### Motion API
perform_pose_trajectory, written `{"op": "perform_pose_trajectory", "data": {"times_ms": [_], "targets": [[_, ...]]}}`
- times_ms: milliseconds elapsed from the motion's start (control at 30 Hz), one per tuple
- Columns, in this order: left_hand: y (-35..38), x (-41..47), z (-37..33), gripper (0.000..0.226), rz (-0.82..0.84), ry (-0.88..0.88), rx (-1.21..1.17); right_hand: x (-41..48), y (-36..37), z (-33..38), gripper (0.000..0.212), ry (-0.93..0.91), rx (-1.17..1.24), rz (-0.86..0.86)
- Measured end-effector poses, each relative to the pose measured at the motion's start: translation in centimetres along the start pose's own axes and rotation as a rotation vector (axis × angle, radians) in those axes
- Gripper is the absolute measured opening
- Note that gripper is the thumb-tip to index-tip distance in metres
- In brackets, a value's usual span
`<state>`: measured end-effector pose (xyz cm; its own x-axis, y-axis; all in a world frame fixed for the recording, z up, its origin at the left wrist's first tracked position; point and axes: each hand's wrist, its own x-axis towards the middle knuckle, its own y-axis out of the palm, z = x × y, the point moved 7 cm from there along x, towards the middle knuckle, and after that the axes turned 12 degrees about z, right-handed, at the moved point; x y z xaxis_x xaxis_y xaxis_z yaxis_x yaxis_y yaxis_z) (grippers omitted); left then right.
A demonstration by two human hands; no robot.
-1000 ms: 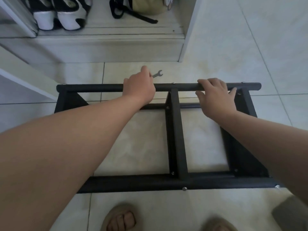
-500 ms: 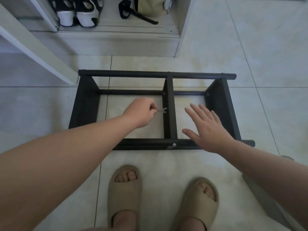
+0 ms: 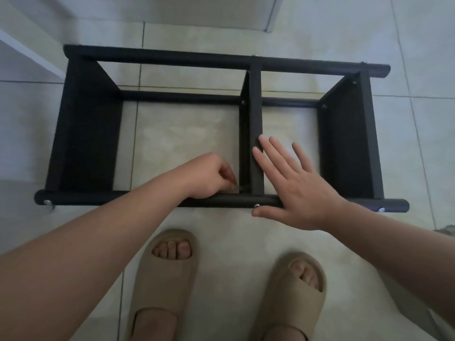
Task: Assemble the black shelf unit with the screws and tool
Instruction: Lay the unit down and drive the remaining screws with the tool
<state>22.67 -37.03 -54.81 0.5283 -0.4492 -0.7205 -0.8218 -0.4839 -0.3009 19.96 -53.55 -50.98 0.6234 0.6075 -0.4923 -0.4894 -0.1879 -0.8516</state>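
Tightening at the middle joint is the step I judge to be in hand. The black shelf unit lies on the tiled floor just ahead of my sandals. Its frame is joined up, and screw heads show along the near rail. My left hand is curled inside the frame, finger and thumb pinching a small pale tool where the centre divider meets that rail. Blur hides whether it sits on a screw. My right hand lies flat, fingers straight and spread, palm over the rail and fingertips on the divider, steadying it. Next I'd need to seat the tool squarely and turn it in short arcs, since the corner leaves little swing, while pressing down so the frame doesn't shift.
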Motion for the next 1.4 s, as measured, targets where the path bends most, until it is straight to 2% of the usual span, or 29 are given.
{"op": "perform_pose_trajectory", "data": {"times_ms": [467,667,933,1033,1200,1400], "targets": [[0.4,0.8,0.2,0.009,0.060,0.067,-0.101,1.0,-0.1,0.1,0.106,-0.080,0.036,-0.057],[0.4,0.5,-0.8,0.014,0.073,0.174,-0.301,0.9,-0.3,0.0,0.106,-0.080,0.047,-0.073],[1.1,1.1,0.2,0.005,0.178,0.055,-0.816,0.8,-0.4,0.1,0.105,-0.089,0.065,-0.100],[1.5,1.6,-0.2,0.007,0.189,0.039,-0.883,0.8,-0.4,0.1,0.105,-0.086,0.070,-0.109],[1.7,1.8,0.0,0.006,0.118,0.034,-0.999,0.8,-0.3,0.1,0.105,-0.094,0.066,-0.117],[1.5,1.6,-0.1,0.005,0.086,0.058,-0.944,0.9,-0.2,0.1,0.106,-0.092,0.067,-0.119]]}}
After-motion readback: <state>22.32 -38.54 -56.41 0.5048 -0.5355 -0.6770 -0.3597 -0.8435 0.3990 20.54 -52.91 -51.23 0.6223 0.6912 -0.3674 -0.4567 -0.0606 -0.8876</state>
